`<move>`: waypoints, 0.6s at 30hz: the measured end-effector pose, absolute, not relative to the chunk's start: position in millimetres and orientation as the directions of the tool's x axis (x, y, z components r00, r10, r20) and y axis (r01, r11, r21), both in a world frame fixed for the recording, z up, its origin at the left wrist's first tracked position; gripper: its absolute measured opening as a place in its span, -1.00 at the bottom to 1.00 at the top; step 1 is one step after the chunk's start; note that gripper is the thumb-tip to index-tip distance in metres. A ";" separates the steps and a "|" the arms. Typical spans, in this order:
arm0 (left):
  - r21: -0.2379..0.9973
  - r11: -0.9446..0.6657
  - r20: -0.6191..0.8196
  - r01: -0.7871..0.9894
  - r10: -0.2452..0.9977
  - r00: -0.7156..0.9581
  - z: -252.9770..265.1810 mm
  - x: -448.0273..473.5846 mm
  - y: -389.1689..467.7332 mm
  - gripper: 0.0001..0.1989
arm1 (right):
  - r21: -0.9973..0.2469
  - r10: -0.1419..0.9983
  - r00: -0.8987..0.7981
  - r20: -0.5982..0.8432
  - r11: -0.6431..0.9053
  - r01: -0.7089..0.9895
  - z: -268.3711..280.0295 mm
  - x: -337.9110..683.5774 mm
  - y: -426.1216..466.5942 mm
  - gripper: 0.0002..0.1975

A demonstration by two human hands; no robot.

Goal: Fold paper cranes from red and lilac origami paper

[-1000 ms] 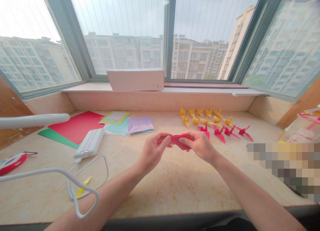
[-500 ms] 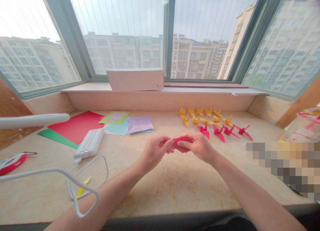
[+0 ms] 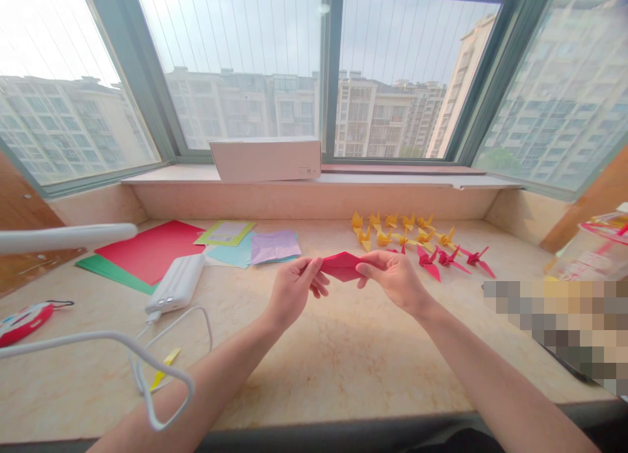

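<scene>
Between my two hands, above the counter, is a piece of folded red paper (image 3: pixel 342 267), a flat, long diamond shape with a crease across its middle. My left hand (image 3: pixel 297 286) pinches its left tip between thumb and forefinger, the other fingers curled below. The right tip is pinched by my right hand (image 3: pixel 392 276), thumb in front. Just behind my right hand stand several red paper cranes (image 3: pixel 449 257), one of them partly hidden by that hand. Several yellow paper cranes (image 3: pixel 384 238) sit in rows farther back.
Left of my hands lie purple paper (image 3: pixel 275 247), light blue paper (image 3: pixel 228 255), red sheets (image 3: pixel 152 250) and green sheets (image 3: pixel 115 272). A white power bank (image 3: pixel 175 283) with a looping cable (image 3: pixel 182 401) is near my left forearm. A white box (image 3: pixel 267 161) rests on the sill; a plastic cup (image 3: pixel 596 250) stands right.
My hands have moved slightly apart, and the folded red paper is now stretched out between them, showing its full diamond shape. My right hand now covers more of one red crane.
</scene>
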State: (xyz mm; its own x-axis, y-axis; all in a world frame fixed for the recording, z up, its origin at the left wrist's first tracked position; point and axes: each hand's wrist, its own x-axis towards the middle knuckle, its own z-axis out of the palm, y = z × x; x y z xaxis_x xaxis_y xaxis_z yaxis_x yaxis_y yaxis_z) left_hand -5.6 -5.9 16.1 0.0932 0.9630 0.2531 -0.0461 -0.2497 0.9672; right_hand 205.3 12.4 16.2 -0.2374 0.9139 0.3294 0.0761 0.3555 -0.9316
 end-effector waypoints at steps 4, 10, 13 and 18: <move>0.975 -0.135 0.144 -0.176 0.989 0.036 17.4 -5.8 -3.9 -0.64 | -0.826 0.857 -0.126 0.500 0.516 0.226 11.6 204.6 8.3 -0.74; 0.975 0.090 -0.051 -0.205 0.981 0.188 16.4 0.4 -9.8 -0.50 | -0.312 0.522 -0.244 0.818 0.757 0.575 2.6 207.8 9.0 -0.79; 0.970 0.014 0.053 -0.242 0.962 0.267 15.5 2.9 -12.0 -0.51 | -0.123 0.419 -0.467 0.779 0.832 0.541 3.1 202.1 6.1 -0.74; 0.968 -0.104 0.148 -0.228 0.972 0.185 15.9 0.8 -9.8 -0.55 | -0.062 0.385 -0.602 0.700 0.872 0.486 7.1 189.5 -4.6 -0.78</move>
State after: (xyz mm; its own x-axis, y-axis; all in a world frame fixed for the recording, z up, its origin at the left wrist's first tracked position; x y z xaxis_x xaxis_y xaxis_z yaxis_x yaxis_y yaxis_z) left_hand 0.8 -9.8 15.9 0.1851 0.9716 0.1476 -0.2284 -0.1035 0.9680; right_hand 189.5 -4.6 7.1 -0.6017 0.3854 0.6996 0.4858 0.8719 -0.0625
